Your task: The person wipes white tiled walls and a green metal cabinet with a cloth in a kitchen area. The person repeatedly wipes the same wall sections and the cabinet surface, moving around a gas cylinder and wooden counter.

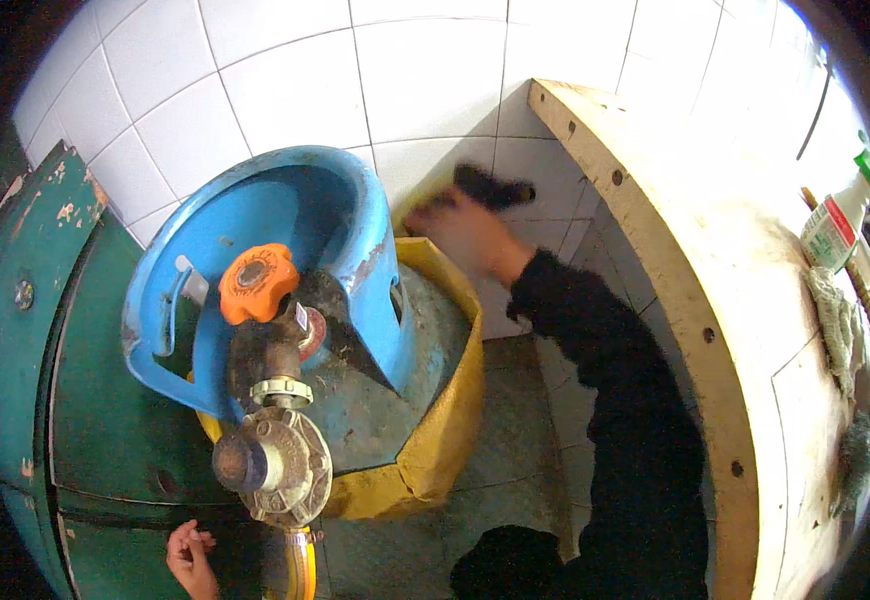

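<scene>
My right hand (472, 229), in a black sleeve, reaches behind the blue gas cylinder (375, 262), close to the tiled wall; it is blurred and its grip is unclear. A dark object (495, 187) lies just beyond its fingers. A yellow cover (446, 420) wraps the cylinder's side. Inside the metal collar sits an orange valve knob (258, 283). A gas regulator (292, 465) joins the valve, with a yellow hose (300, 566) running down from it. Low on the left, my left hand (191, 559) has its fingers loosely curled beside the regulator, with nothing visible in them.
A worn green cabinet (119, 420) stands at left. White wall tiles (435, 82) rise behind the cylinder. To the right, a pale board edge (675, 300) with holes curves down. A spray bottle (832, 225) and a grey rag (832, 322) rest at the far right.
</scene>
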Motion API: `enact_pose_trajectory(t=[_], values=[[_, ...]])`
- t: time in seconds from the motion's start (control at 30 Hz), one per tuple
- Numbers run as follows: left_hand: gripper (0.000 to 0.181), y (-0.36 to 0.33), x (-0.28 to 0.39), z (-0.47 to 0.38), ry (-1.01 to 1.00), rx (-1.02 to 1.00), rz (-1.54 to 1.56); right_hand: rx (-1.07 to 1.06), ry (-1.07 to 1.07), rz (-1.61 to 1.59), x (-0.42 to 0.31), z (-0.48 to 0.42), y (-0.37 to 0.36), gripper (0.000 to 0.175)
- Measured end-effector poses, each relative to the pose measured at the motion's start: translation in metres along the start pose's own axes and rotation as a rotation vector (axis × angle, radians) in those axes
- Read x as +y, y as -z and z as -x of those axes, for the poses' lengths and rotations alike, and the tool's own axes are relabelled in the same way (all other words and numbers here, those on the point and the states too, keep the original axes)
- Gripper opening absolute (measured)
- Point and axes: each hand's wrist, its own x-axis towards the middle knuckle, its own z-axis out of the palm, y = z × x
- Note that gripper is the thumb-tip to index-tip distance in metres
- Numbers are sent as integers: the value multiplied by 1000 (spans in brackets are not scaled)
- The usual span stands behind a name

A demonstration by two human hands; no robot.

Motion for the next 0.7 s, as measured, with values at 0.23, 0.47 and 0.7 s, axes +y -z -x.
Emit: enact_pose_trajectory(t=[0.23,0.47,0.7], values=[[21,15,3,4,-72,92,21,-152,-90,-152,-25,57,-12,41],[23,6,-1,-1,-47,32,-12,592,-385,95,56,-58,99,55],[24,-2,-1,-3,-13,7,-61,223,-520,121,24,-4,19,46]])
